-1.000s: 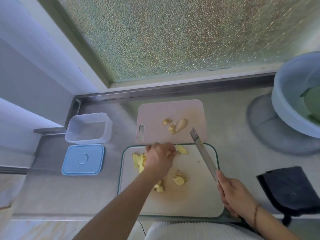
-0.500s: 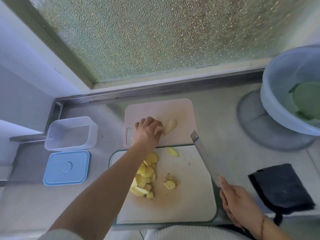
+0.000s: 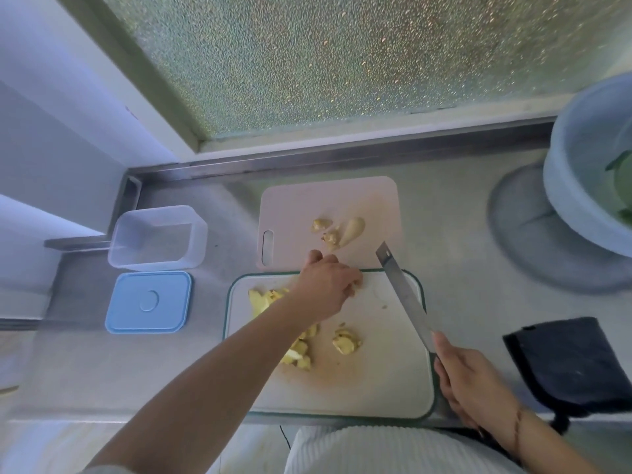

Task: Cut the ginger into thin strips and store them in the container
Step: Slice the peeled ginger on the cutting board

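My left hand [image 3: 328, 285] rests at the far edge of the white cutting board [image 3: 376, 381], its fingers curled down over a ginger slice that is mostly hidden beneath them. A pile of yellow ginger slices [image 3: 270, 297] lies beside and under my left forearm, and one more ginger piece [image 3: 345, 342] sits mid-board. My right hand [image 3: 472, 381] grips the knife [image 3: 403, 295], whose blade points away over the board's right edge. Three ginger chunks [image 3: 354, 229] lie on the pink board [image 3: 294, 213]. The clear container [image 3: 157, 237] stands open at the left, with its blue lid [image 3: 148, 302] in front of it.
A pale blue bowl [image 3: 591, 186] holding green leaves stands at the far right of the steel counter [image 3: 455, 213]. A dark folded cloth [image 3: 574, 364] lies near the counter's front right edge. A frosted window runs along the back.
My left hand drew back from the pink board to the far edge of the white board, covering the slice that lay there. The knife hand stayed almost still.
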{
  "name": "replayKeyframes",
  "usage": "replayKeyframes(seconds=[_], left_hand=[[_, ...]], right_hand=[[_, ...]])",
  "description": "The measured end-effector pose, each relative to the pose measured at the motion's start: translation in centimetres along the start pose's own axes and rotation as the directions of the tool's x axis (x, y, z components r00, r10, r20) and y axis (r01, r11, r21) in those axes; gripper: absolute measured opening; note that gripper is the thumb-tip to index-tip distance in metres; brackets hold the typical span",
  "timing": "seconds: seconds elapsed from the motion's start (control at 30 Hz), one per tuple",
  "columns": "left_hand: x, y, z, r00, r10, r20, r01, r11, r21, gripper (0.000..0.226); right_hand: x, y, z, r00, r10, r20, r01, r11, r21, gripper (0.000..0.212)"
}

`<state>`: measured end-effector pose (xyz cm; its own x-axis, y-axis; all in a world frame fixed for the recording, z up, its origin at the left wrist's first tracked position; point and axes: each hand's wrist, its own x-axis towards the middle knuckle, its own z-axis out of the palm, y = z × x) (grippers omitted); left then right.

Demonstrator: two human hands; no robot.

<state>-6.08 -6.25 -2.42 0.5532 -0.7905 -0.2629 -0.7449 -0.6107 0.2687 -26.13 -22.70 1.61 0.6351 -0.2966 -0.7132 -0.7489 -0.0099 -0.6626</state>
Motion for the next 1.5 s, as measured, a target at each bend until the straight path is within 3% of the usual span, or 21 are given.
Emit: replayKeyframes(seconds=[0.1,0.17,0.3,0.67,0.83,1.1,1.17,1.23,1.27,1.3,1.33,1.43,1.5], left_hand=[[-1.3,0.6,-1.0,0.985,-0.171,0.0,0.161,0.931,-0.328,0.025],[-2.9,0.9,-1.4,0.982,-0.178,0.065,0.188,0.876,-0.444,0.02],[-5.2,1.2,0.0,0.979,-0.042,0.201,0.11,0.935,-0.338,0.022],[-6.2,1.0,2.0,0.994,0.061,0.089,-0.026,0.937,-0.349,0.017],[-6.8,1.0,2.5,0.994,0.072,0.081,-0.051,0.971,-0.234,0.024],[-7.7,3.2,1.8,0.977,-0.079,0.2,0.109,0.983,-0.145,0.023],[-8.3,4.1,2.1,0.955,-0.224,0.192,0.278,0.902,-0.33,0.019],[-8.5,5.2,2.9,0.872,-0.444,0.207,0.469,0.636,-0.613,0.023],[-8.5,5.8,3.5,0.815,-0.536,0.221,0.512,0.488,-0.707,0.027],[-8.6,6.4,4.0,0.779,-0.588,0.217,0.518,0.409,-0.752,0.031],[-8.8,6.8,4.7,0.782,-0.597,0.178,0.501,0.432,-0.75,0.034],[-9.6,7.3,6.6,0.857,-0.512,-0.059,0.406,0.742,-0.533,0.042],[-10.3,6.8,7.6,0.857,-0.455,-0.243,0.299,0.822,-0.485,0.041]], right_hand=[[-0.2,-0.5,-0.1,1.0,0.015,0.019,-0.015,1.0,0.0,0.053],[-0.4,-0.8,-0.2,0.999,0.029,0.034,-0.029,0.999,0.012,0.053],[-0.6,-0.9,-0.1,0.998,0.038,0.053,-0.04,0.999,0.026,0.051],[-1.0,-0.2,0.2,0.998,0.017,0.058,-0.016,1.0,-0.017,0.054],[-1.3,0.1,0.4,0.998,0.006,0.069,-0.005,1.0,-0.016,0.055],[-1.4,1.2,0.9,0.999,0.01,0.05,-0.007,0.999,-0.051,0.055],[-1.6,1.3,1.0,0.998,0.006,0.063,-0.004,0.999,-0.036,0.054],[-1.7,1.5,1.0,0.997,-0.003,0.074,0.007,0.999,-0.048,0.054],[-1.8,1.7,1.1,0.997,-0.012,0.077,0.018,0.997,-0.069,0.054],[-1.9,2.0,1.1,0.996,-0.025,0.08,0.032,0.995,-0.094,0.054],[-1.9,2.3,1.2,0.996,-0.038,0.085,0.048,0.992,-0.118,0.054],[-1.6,3.2,1.3,0.994,-0.041,0.103,0.059,0.981,-0.184,0.059],[-1.6,3.8,1.4,0.995,-0.039,0.092,0.059,0.974,-0.221,0.063]])
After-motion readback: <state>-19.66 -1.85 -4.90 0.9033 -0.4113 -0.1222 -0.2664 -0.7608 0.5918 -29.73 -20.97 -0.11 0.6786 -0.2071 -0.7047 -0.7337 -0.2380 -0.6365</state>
